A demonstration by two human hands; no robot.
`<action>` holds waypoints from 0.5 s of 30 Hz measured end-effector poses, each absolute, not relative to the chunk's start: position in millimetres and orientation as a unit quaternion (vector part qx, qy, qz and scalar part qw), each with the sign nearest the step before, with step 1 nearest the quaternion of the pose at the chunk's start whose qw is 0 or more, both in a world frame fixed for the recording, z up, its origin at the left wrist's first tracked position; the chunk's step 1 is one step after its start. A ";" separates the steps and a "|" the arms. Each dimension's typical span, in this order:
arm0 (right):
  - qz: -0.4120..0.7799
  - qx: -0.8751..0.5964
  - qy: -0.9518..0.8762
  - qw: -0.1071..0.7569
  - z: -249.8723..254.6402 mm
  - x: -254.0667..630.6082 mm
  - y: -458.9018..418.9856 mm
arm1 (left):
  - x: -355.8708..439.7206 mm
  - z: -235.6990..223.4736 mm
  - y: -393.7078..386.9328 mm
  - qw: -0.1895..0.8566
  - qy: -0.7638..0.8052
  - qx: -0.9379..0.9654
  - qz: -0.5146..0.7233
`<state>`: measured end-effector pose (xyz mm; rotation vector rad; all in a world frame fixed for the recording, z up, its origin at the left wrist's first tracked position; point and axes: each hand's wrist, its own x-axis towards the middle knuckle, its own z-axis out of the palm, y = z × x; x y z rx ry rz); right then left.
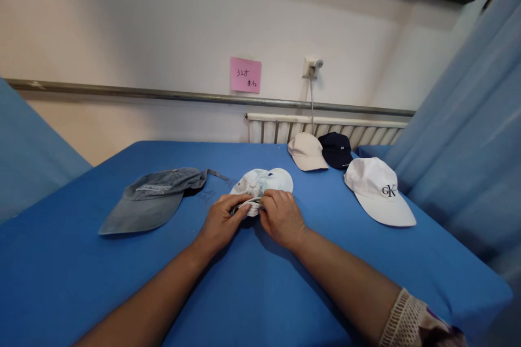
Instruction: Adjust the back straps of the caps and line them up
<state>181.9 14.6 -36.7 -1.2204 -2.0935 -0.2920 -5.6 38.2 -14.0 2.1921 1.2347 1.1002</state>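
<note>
Tabletop [244, 298] lies open nearest; mid-table, with room either side, left hand [223, 219] and right hand [283, 219] have fingers closed on a pale cap [253, 185] by its near edge; dark emblem [270, 174] and brim [286, 179] lie toward far right, short of the far edge [220, 143].

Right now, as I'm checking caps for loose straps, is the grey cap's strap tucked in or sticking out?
Sticking out: the strap extends past the back of the grey cap. Whether it's fastened, I cannot tell.

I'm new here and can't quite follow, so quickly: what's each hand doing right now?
Left hand: closed on the pale cap, pinching its near edge.
Right hand: closed on the same cap's near edge.
</note>
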 end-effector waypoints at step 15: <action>-0.113 -0.480 -0.797 0.350 -46.3 179.6 21.5 | 1.4 -18.9 33.8 0.172 0.405 0.812 0.384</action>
